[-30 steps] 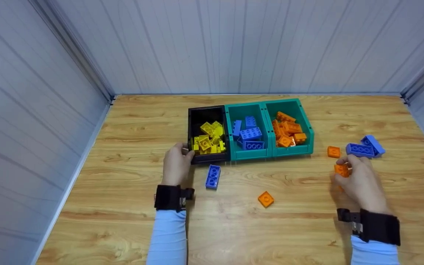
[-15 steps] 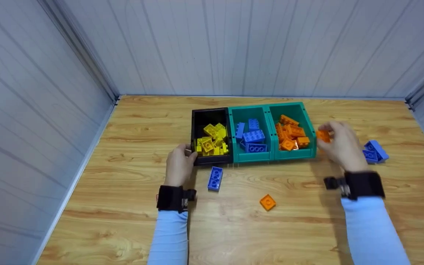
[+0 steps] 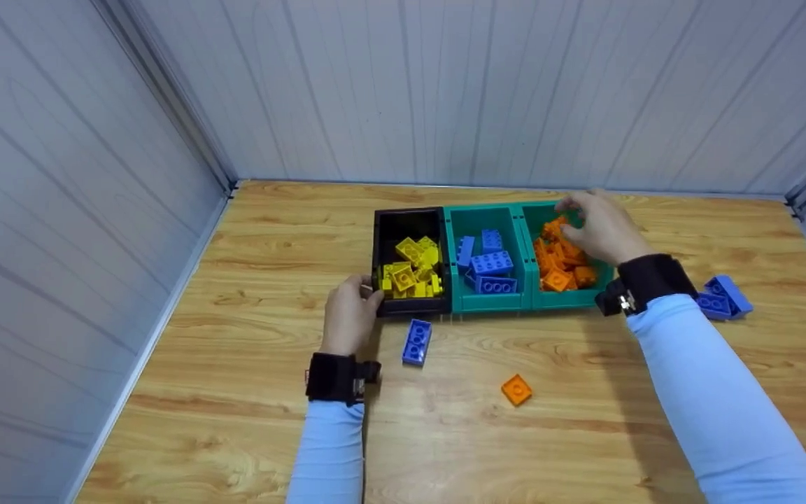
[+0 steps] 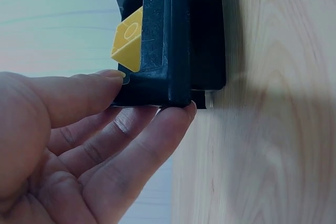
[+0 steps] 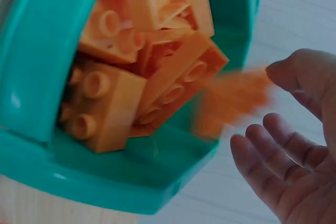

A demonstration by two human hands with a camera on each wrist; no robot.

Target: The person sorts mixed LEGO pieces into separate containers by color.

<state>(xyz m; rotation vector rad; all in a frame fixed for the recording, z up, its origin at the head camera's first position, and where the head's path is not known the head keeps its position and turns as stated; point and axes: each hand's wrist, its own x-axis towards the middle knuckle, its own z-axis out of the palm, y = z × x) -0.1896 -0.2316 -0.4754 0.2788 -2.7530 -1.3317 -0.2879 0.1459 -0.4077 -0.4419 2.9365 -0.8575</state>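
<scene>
My left hand point(image 3: 348, 318) grips the near left corner of a black bin point(image 3: 413, 306) that holds yellow bricks point(image 3: 413, 266); in the left wrist view the thumb is on its rim and the fingers lie against its side. Above the right-hand green bin point(image 3: 562, 301), my right hand point(image 3: 604, 227) has its thumb and fingers spread apart. A blurred orange toy brick point(image 5: 231, 103) drops from it in the right wrist view, close to the thumb tip, over several other orange bricks point(image 5: 176, 85) in that bin.
A middle green bin point(image 3: 490, 302) holds blue bricks point(image 3: 492, 263). On the wooden table lie a blue brick point(image 3: 417, 342) before the black bin, an orange brick point(image 3: 516, 390) nearer the front, and blue bricks point(image 3: 727, 294) at the right. A wall point(image 3: 445, 91) stands behind.
My right hand gathered orange bricks from the table at the right, moved left and up over the right-hand green bin and let go. My left hand stays on the black bin.
</scene>
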